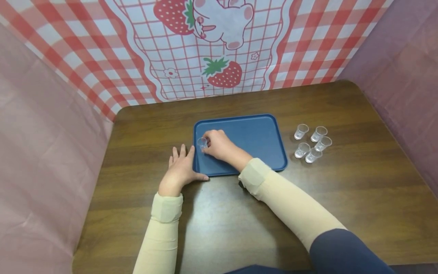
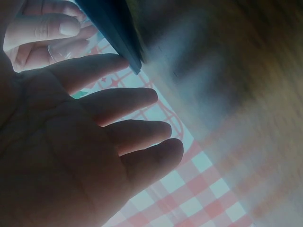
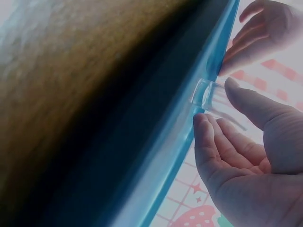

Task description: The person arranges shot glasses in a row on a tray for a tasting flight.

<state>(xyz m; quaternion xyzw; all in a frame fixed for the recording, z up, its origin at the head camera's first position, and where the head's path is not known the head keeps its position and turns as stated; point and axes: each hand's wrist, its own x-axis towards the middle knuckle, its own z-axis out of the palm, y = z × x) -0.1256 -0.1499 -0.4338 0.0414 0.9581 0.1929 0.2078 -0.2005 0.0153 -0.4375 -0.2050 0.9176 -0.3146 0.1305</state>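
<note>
Part of the small clear cup (image 1: 202,143) is hidden by the right hand (image 1: 219,144), which pinches it between thumb and fingers. The cup is at nine o'clock on the blue tray (image 1: 254,131), just inside the rim, and I can't tell if its bottom touches the tray. The left hand (image 1: 179,169) is spread wide outside the tray, at about eight o'clock, with its pointing finger right by the rim. The left wrist view is dim, the wood there is a blur, and only a bit of the tray gets in. Five more clear cups (image 1: 302,150) stand close together at three o'clock from the tray; they are see-through, so their edges are hard to follow. A little dark thing (image 1: 242,185) pokes out under the right cuff, too hidden to name. The worktop (image 1: 369,198) is brown wood with stripes and a shiny patch at six o'clock. At twelve o'clock hangs a red and white checked cloth (image 1: 311,42) with strawberries (image 1: 224,74) and a white cartoon animal (image 1: 222,21), cut off at the top. Plain pinkish cloth (image 1: 44,160) hangs at nine and two o'clock.
</note>
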